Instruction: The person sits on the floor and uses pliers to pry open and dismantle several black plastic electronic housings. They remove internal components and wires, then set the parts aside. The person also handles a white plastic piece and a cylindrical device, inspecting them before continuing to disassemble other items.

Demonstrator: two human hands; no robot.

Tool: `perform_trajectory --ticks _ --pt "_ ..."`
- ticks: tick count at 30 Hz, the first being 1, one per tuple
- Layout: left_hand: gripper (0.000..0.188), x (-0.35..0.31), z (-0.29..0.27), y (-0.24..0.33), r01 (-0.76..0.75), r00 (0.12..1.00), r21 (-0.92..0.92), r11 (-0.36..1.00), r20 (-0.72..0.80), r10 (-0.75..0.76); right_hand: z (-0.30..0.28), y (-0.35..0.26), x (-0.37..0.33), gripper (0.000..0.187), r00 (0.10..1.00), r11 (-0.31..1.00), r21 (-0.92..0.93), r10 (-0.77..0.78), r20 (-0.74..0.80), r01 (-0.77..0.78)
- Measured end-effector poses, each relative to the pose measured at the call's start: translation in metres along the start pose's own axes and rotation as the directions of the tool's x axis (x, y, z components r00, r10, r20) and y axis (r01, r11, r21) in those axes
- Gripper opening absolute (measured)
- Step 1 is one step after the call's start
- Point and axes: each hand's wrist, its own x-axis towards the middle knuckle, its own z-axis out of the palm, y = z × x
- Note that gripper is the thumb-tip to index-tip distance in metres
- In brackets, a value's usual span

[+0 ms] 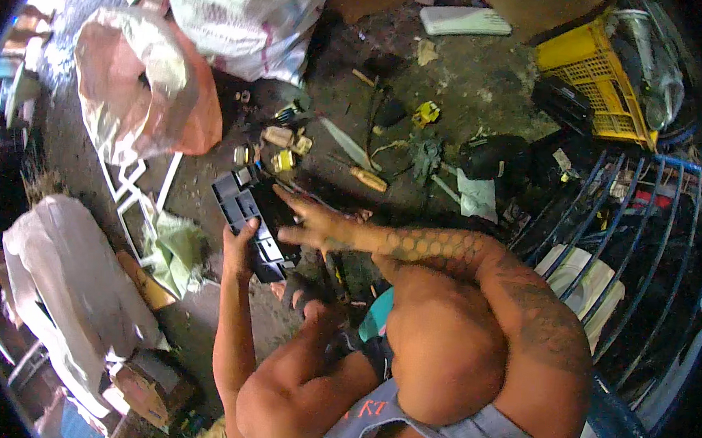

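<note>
Left hand (239,248): grips the lower left edge of a dark plastic switch panel (249,216), thumb on top, forearm rising from the lower edge of the view.
Panel: held above the floor (458,88), just ahead of the person's knees; its long axis runs from upper left to lower right, with pale buttons on its face.
Right hand (314,224): flat and unclenched, fingers spread, palm down, holding nothing; it hovers over the panel's right edge, touching or nearly so, I cannot tell which.
Nearer hand: the left already has it; the right reaches leftward across the body.
Further right: a screwdriver (368,179) lies on the floor beyond.
</note>
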Motion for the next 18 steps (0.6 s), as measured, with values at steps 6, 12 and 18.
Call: perform_trajectory --ticks 6,12,18 --pt "0.054 -0.008 -0.052 -0.039 -0.012 0.98 -0.037 0.999 -0.198 0.004 -0.055 0.065 -0.037 0.055 0.98 0.533 -0.822 0.126 -0.157 -0.2" --pt "0.049 -0.024 -0.067 -0.055 0.023 0.976 -0.012 1.0 -0.215 -0.025 -0.097 0.092 -0.073 0.053 0.943 0.425 -0.849 0.243 -0.226 -0.313" --pt "0.047 -0.03 -0.071 -0.057 0.018 0.981 -0.031 0.999 -0.192 -0.023 -0.062 0.082 -0.065 0.054 0.996 0.518 -0.854 0.094 0.006 -0.044"
